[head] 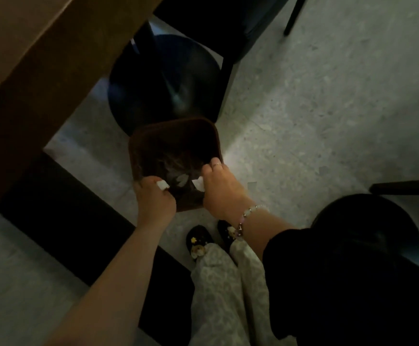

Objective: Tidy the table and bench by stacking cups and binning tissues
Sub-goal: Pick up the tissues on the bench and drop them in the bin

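Observation:
A dark brown square bin (138, 146) stands on the floor in front of my feet, with pale tissues (179, 180) lying in its bottom. My left hand (154, 202) hovers over the bin's near left corner and grips a crumpled white tissue (163, 185). My right hand (222, 188), with a ring and a bead bracelet, is over the near right rim and holds another white tissue (198, 183). No cups are in view.
A wooden table edge (53, 61) crosses the upper left. A round dark stool (163, 81) stands behind the bin, another (368, 228) at the lower right. A dark bench (61, 196) runs along the left. Chair legs (293, 13) stand at the upper right on the speckled floor (315, 108).

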{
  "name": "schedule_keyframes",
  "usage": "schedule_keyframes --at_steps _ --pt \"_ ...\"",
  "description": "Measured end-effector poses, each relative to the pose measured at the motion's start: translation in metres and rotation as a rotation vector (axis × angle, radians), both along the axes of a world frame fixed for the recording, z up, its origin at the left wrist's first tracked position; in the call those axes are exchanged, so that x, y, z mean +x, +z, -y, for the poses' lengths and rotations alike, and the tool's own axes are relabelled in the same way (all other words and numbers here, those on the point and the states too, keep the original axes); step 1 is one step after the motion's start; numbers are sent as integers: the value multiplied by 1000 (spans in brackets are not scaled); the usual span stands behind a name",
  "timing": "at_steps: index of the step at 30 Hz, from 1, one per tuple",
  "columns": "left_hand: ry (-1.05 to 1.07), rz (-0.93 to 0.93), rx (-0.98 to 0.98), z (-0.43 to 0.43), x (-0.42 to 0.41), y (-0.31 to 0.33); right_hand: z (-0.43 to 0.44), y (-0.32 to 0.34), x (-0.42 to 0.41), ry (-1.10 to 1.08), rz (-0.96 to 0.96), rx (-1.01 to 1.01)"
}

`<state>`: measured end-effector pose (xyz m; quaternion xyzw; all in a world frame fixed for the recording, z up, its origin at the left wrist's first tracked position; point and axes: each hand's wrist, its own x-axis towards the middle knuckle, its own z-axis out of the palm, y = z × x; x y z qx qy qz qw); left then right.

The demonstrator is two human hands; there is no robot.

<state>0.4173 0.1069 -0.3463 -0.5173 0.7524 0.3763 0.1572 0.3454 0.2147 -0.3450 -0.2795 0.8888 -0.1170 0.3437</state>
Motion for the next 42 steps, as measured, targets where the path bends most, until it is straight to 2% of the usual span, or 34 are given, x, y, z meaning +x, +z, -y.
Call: schedule_keyframes --at_steps 7,12,21,28,31,38,42 --pt "-137 18 -143 6 -6 -40 7 -34 -14 -21 32 -16" --pt "-194 50 -235 11 -2 -60 10 -51 -9 28 -151 -8" --pt "-222 -72 -227 22 -16 -105 27 -103 -15 -125 57 -60" --pt "-252 -97 -258 40 -23 -175 37 -171 -23 -173 37 -104" --pt "-275 -53 -263 37 -16 -204 36 -186 -13 -206 34 -81" --pt "-284 -33 -262 42 -12 -223 47 -196 -16 -144 30 -56" --pt "-336 -64 -186 38 -14 -226 50 -202 -11 -113 9 -5"
